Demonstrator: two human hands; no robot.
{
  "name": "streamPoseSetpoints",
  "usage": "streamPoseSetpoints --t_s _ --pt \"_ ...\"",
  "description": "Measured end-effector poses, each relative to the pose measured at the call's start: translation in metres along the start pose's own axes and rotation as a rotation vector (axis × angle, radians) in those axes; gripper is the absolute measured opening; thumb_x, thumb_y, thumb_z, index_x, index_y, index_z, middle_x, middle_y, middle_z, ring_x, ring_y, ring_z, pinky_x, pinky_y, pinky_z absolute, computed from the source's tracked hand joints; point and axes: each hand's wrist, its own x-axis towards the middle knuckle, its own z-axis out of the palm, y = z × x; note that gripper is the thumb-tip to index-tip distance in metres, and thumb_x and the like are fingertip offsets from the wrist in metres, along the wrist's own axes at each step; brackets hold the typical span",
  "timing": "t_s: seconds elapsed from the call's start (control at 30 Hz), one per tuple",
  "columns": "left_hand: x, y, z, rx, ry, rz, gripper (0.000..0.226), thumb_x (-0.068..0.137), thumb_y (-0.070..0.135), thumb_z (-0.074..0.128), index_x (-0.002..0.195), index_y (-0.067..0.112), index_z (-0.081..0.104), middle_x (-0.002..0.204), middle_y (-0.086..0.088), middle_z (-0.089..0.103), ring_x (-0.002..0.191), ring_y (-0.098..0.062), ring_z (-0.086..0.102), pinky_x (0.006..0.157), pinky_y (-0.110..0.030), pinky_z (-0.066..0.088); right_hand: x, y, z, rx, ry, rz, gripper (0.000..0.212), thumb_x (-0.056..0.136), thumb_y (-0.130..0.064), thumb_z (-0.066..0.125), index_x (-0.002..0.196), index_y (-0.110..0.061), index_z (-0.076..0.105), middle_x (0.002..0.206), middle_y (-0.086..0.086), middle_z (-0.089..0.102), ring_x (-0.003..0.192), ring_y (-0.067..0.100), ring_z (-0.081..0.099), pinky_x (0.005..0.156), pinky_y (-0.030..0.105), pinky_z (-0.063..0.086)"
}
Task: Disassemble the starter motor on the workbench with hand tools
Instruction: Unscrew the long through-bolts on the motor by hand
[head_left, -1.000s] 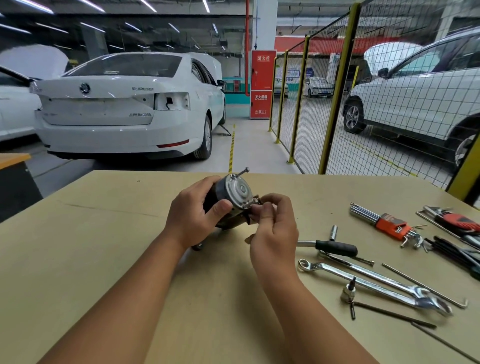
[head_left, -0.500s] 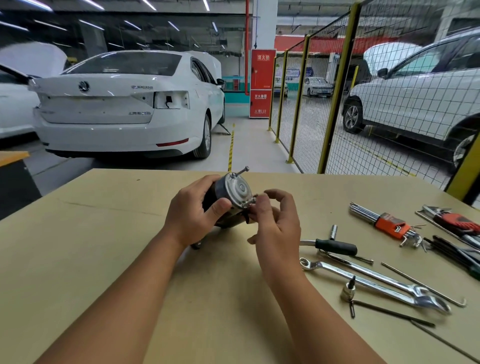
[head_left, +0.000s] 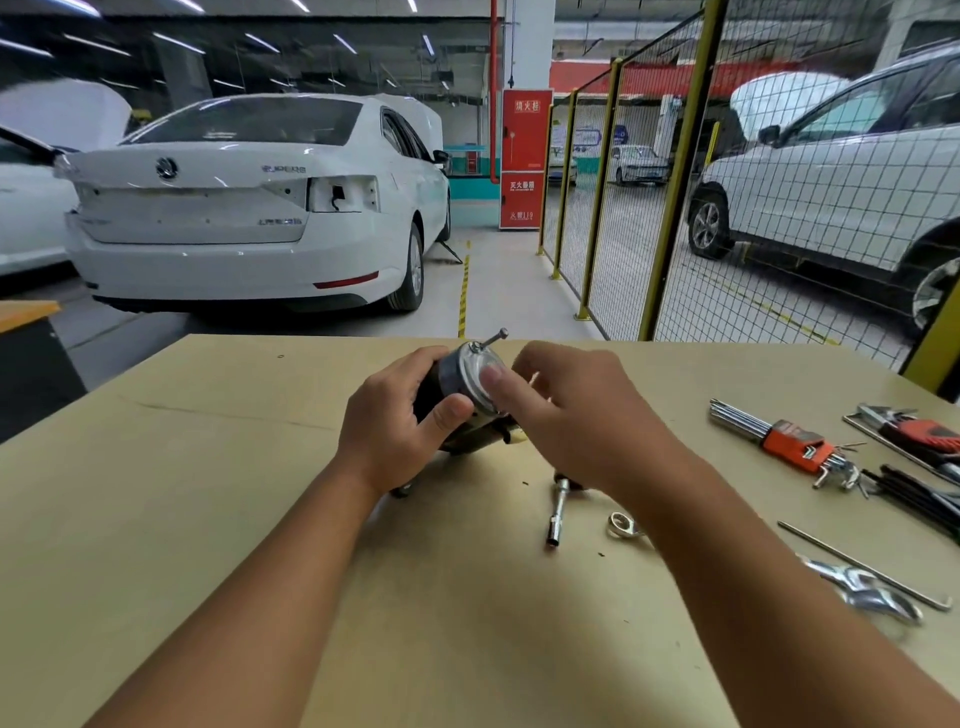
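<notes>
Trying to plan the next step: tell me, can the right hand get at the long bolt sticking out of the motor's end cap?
Probably yes: the right hand is at the end cap beside the long bolt, which sticks out uncovered; the left hand grips the starter motor lower down.

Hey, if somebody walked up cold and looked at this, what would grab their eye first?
Probably the starter motor at the centre, gripped by the left hand above the workbench, with the right hand at its metal end cap. Next, the orange-holdered hex key set on the bench's right side. Behind the bench, a white sedan fills the left background.
</notes>
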Motion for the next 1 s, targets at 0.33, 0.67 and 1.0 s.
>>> streamPoseSetpoints --t_s 0.33,0.67,1.0 --pt "-0.001 0.0 0.003 0.034 0.039 -0.012 0.079 0.085 0.093 0.031 0.125 0.032 0.062 0.103 0.014 0.071 0.09 -0.015 0.068 0.072 -0.04 0.056 0.028 -0.026 -0.044 -0.404 -0.335 -0.03 0.043 0.069 -0.062 0.083 0.091 -0.03 0.064 0.086 -0.012 0.064 0.079 0.012 0.06 0.068 0.038 0.055" --pt "0.0 0.0 0.001 -0.005 0.006 -0.012 0.089 0.085 0.092 0.034 0.129 0.021 0.065 0.106 0.008 0.073 0.095 -0.018 0.07 0.074 -0.044 0.057 0.028 -0.011 -0.043 -0.253 -0.401 -0.077 0.06 0.066 -0.054 0.087 0.109 -0.04 0.048 0.098 -0.015 0.057 0.083 0.005 0.053 0.067 0.032 0.047" --pt "0.0 -0.001 0.001 -0.016 -0.008 -0.026 0.088 0.085 0.091 0.036 0.131 0.022 0.064 0.112 0.007 0.073 0.1 -0.02 0.07 0.078 -0.046 0.057 0.031 -0.004 -0.037 -0.189 -0.408 -0.084 0.043 0.074 -0.04 0.087 0.101 -0.037 0.053 0.089 -0.01 0.062 0.079 0.011 0.058 0.062 0.032 0.046"
